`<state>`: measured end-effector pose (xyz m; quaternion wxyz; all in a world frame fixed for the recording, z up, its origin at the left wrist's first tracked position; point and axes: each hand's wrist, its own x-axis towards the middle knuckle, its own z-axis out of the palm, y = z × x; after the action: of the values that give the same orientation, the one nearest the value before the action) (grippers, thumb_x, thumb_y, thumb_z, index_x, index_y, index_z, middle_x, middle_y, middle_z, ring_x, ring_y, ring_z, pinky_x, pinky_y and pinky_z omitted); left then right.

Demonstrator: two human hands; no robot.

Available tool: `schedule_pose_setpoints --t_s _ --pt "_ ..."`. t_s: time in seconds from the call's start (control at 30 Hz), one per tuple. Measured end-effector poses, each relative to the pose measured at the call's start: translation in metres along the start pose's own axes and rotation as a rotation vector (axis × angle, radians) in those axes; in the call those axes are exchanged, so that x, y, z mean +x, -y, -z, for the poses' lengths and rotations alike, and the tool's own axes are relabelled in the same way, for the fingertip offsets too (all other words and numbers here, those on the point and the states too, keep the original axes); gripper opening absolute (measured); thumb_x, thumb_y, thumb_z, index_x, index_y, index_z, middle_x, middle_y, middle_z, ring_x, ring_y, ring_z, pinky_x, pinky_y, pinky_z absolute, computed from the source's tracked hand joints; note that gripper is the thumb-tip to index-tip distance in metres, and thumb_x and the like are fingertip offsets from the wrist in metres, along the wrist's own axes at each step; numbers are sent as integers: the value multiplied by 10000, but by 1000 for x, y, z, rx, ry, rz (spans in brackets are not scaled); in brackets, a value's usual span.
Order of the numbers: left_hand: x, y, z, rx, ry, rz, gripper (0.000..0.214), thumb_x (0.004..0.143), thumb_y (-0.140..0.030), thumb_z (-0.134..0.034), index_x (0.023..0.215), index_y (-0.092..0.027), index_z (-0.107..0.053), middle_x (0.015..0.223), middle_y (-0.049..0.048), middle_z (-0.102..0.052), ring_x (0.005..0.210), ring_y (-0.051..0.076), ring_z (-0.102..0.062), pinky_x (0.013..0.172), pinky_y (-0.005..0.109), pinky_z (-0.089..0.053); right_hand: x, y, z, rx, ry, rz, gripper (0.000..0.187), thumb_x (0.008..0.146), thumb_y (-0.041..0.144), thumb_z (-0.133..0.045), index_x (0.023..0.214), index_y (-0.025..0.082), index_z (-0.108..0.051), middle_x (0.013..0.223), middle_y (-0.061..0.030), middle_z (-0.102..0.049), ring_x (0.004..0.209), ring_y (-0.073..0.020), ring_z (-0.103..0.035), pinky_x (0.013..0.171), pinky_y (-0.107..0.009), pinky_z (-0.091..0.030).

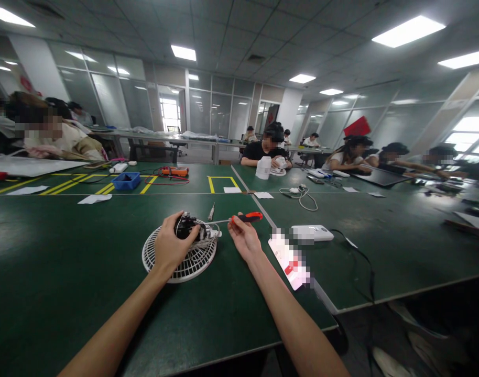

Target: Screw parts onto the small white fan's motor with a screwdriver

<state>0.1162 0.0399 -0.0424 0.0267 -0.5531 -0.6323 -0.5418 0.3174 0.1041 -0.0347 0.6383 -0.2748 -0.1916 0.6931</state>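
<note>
A round white fan grille lies flat on the green table in front of me. On its top sits a small black motor part with white wires. My left hand is wrapped round this motor part and holds it. My right hand grips a screwdriver with a red and black handle; its metal shaft points left toward the motor part.
A phone and a white box with a black cable lie right of my right hand. A loose metal bit lies behind the grille. Farther back are a blue tray, an orange meter and several seated people.
</note>
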Motion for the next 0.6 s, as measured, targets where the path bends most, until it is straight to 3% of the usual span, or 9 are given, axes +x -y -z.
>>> schedule_pose_setpoints --t_s 0.17,0.27,0.37,0.47,0.6 --pt "0 -2 1 5 2 -13 594 794 -532 -734 1278 -200 -643 1271 127 -691 1156 309 -673 1031 464 -536 -4 2 -2 22 36 -38 330 691 -12 -752 915 223 -693 864 8 -783 888 -161 -766 868 -292 -607" --pt "0 -3 1 14 6 -12 589 800 -525 -728 1279 -193 -643 1267 130 -691 1143 311 -674 1025 472 -537 -4 -2 -3 2 -19 -63 160 764 133 -807 834 218 -692 799 5 -763 780 -154 -743 797 -292 -619" --pt "1 -2 1 18 12 -13 601 800 -525 -733 1290 -190 -637 1276 131 -687 1140 310 -675 1020 472 -539 -2 -5 -3 -55 -69 -60 162 772 199 -842 774 211 -680 656 33 -693 598 -120 -657 667 -256 -595" --pt "0 -1 1 14 11 -18 601 799 -529 -736 1290 -197 -634 1283 129 -684 1140 311 -674 1022 474 -539 0 -4 -1 -72 -43 -38 185 739 146 -851 816 210 -696 655 40 -696 591 -117 -654 652 -245 -579" --pt "0 -1 1 13 10 -11 595 804 -536 -729 1286 -200 -632 1281 129 -682 1149 315 -671 1030 480 -535 -2 0 -1 15 -4 -26 266 703 19 -793 842 219 -687 791 9 -770 779 -150 -750 788 -274 -607"
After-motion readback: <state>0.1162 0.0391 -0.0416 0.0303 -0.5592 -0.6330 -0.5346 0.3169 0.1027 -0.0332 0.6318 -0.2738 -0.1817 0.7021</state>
